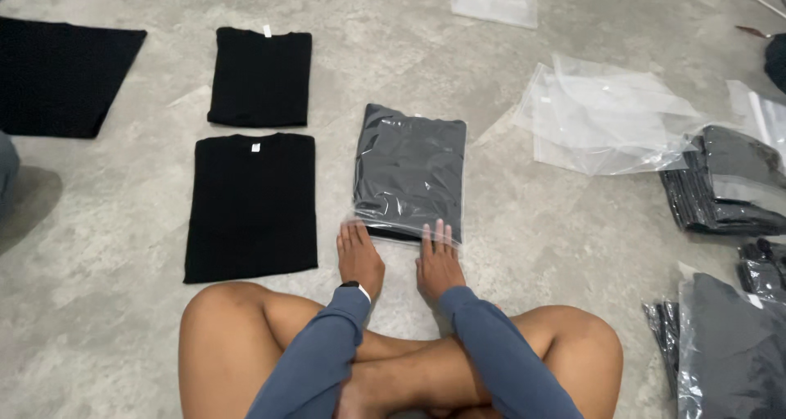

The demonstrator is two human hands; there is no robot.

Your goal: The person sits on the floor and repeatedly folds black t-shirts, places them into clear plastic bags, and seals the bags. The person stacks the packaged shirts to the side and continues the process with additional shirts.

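Fingers [354, 237] of both the left hand [359, 259] and right hand [438, 263] are laid flat, slightly spread, on the near edge of a clear-plastic-bagged folded dark grey garment [409, 169] on the grey concrete floor [491, 239].

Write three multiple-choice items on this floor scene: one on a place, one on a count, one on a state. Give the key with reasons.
1. Where does the bagged dark shirt lie?
A. right of the two bare folded shirts
B. on the person's lap
C. on the stack at the right

2. How many bare folded black shirts lie directly left of it?
A. one
B. two
C. four

3. How are the hands?
A. both flat on the bag's near edge
B. both lifted clear
C. one holding scissors

Key: 1 A, it lies beside the near folded shirt and far one. 2 B, just those two. 3 A, left hand and right hand press its open end.
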